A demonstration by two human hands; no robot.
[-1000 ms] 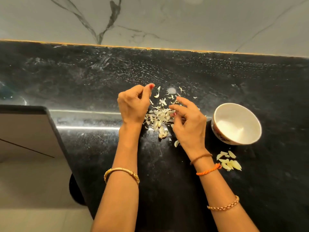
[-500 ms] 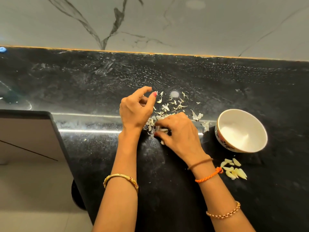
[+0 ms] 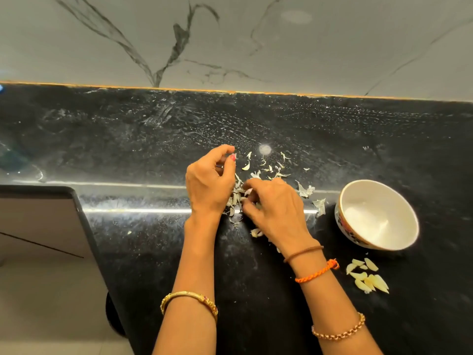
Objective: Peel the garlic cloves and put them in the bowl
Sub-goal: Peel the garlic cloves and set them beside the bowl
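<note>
Curling over the pile of garlic skins [image 3: 236, 198], the fingers [image 3: 247, 187] of the right hand [image 3: 273, 208] were bent down into the scraps; whether they gripped a clove there I cannot tell, since the hand hid its own fingertips. The left hand [image 3: 208, 184] stood just beside it, its thumb and forefinger pinched together at the top on something too small to identify. Loose skins lay scattered on the black table [image 3: 128, 149] beyond both hands. To the right, well apart from the pile, sat the white bowl [image 3: 378, 216], tilted toward the camera. The peeled cloves [image 3: 367, 276] lay in a small cluster on the table just in front of the bowl, outside it.
</note>
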